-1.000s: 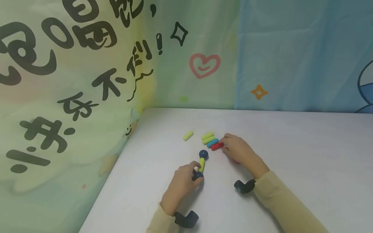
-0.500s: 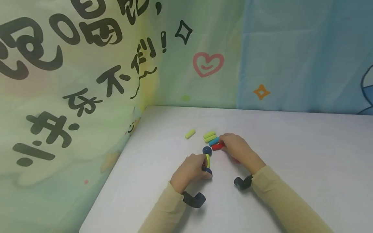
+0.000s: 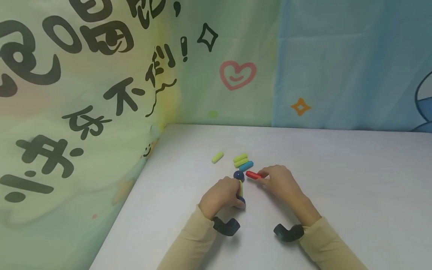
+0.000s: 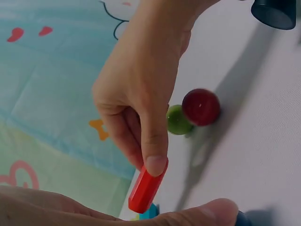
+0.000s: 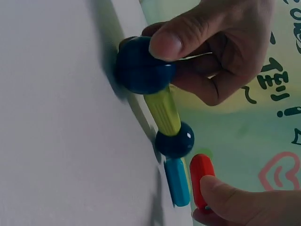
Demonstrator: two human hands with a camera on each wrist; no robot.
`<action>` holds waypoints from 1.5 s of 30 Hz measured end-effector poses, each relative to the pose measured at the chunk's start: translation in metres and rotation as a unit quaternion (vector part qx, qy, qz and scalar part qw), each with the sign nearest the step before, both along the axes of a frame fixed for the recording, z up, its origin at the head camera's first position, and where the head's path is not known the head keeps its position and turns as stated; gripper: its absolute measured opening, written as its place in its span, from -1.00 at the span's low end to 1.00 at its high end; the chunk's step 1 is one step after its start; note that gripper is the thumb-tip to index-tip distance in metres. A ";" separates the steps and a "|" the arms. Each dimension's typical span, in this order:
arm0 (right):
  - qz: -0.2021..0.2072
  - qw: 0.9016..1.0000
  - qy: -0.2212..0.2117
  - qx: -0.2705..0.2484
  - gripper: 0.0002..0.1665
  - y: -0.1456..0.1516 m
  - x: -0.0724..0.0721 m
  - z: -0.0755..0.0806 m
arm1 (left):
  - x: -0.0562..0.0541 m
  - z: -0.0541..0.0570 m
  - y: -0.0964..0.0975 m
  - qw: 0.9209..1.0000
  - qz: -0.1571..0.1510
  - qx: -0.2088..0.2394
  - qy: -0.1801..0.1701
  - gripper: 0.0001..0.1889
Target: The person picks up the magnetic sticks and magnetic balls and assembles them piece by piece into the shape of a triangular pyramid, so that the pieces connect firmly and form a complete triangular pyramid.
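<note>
My left hand [image 3: 221,193] grips the nearer dark blue ball [image 5: 143,70] with thumb and fingers. A yellow-green stick [image 5: 163,110] joins that ball to a second dark blue ball [image 3: 239,175] farther out. Just right of the far ball, my right hand [image 3: 278,182] pinches a red stick [image 3: 253,175] by one end between thumb and fingers. In the right wrist view, the red stick's other end points toward the far ball, apart from it. Beyond the balls lies a blue stick [image 3: 246,166], alongside two yellow-green sticks [image 3: 240,160].
Another yellow-green stick [image 3: 217,157] lies alone, farther left on the white table [image 3: 354,180]. A red ball [image 4: 201,107] and a green ball [image 4: 177,121] sit beyond the right hand in the left wrist view. Printed curtains [image 3: 320,67] bound the table's left and back.
My right hand has drawn the red stick away from beside the blue stick, nearer to me and turned. The left hand has moved right and curled further over the near ball.
</note>
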State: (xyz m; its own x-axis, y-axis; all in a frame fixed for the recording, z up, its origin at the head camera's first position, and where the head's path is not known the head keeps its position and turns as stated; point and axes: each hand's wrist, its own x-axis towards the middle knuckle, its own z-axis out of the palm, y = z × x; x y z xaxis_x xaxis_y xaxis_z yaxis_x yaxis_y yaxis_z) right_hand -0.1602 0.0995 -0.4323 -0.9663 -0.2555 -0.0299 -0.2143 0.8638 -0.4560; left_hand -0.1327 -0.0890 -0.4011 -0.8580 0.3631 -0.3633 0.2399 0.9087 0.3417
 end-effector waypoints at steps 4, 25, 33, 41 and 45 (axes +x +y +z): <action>0.017 1.000 0.023 0.012 -0.74 -0.004 0.001 -0.002 | 0.000 0.001 -0.001 1.000 0.003 -0.009 -0.002 -0.72; 0.042 0.999 0.030 -0.006 -0.64 0.000 -0.008 -0.003 | 0.003 0.005 0.002 0.999 0.013 -0.033 -0.008 -0.70; 0.136 0.986 0.076 0.067 -0.46 -0.008 -0.017 -0.008 | 0.004 0.007 0.001 0.999 0.000 -0.045 0.001 -0.68; 0.131 0.984 0.095 0.080 -0.42 -0.008 -0.023 -0.021 | 0.000 0.006 -0.001 0.999 -0.012 -0.043 0.008 -0.71; 0.118 0.984 0.118 0.059 -0.49 -0.009 -0.026 -0.025 | -0.001 0.005 -0.001 0.999 -0.009 -0.045 0.003 -0.70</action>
State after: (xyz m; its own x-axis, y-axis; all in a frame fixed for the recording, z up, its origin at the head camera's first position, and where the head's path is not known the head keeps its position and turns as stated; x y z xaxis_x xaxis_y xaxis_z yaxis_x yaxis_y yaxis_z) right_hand -0.1862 0.0908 -0.4572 -0.8638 -0.4824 0.1454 -0.5037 0.8206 -0.2699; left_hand -0.1335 -0.0900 -0.3960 -0.8538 0.3446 -0.3903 0.2582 0.9312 0.2572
